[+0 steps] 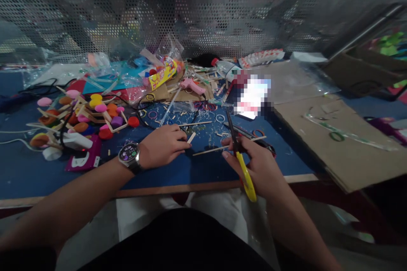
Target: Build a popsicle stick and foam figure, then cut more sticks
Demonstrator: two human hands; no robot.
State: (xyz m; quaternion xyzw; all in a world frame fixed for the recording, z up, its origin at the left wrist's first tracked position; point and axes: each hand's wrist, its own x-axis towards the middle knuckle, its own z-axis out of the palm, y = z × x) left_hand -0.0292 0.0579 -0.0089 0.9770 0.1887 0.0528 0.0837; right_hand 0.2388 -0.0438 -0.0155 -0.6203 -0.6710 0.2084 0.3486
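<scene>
My left hand (163, 146), with a watch (129, 156) on its wrist, rests low over the blue table. Its fingers are drawn together around a short piece of wooden craft stick (191, 137), one end of which shows at the fingertips. My right hand (259, 163) grips yellow-handled scissors (244, 171), their dark blades pointing away from me. A thin wooden stick (210, 150) runs under or between the right fingers; whether they pinch it is unclear. Another thin stick (199, 123) lies just beyond my left hand.
At left are wooden stick models with colourful caps (95, 112) and a purple power socket (84, 154) with cables. Behind lie a pink glue gun (193, 87), a yellow packet (163, 75) and a bottle (226, 69). A lit phone (254, 95) and cardboard (343, 139) are at right.
</scene>
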